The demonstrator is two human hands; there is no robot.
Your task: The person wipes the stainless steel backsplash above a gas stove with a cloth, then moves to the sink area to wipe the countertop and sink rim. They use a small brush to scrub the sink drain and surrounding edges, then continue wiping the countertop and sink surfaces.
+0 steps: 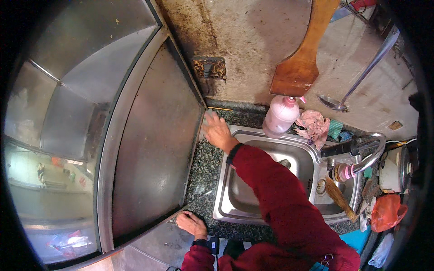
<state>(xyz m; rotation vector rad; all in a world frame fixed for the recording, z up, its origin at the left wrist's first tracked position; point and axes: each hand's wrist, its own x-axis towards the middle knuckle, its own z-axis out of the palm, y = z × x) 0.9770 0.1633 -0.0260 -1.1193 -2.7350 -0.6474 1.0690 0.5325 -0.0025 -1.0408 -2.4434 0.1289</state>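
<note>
My right arm, in a dark red sleeve, stretches across the steel sink (220,198). My right hand (218,132) is at the far end of the narrow speckled stone counter (199,176), beside the lower edge of a metal-framed cabinet (153,131). Its fingers are extended; a greyish blur lies at the fingertips, and I cannot make out what it is. My left hand (191,224) rests by the near corner of that cabinet, at the counter's front edge. Its fingers are curled, and whatever lies under them is hidden.
Behind the sink stand a pink pump bottle (282,117) and a crumpled pink cloth (313,126). A wooden paddle (298,67) and a metal ladle (357,83) hang on the stained wall. At right are the faucet (375,153), a straw brush (337,196) and a red bag (387,212).
</note>
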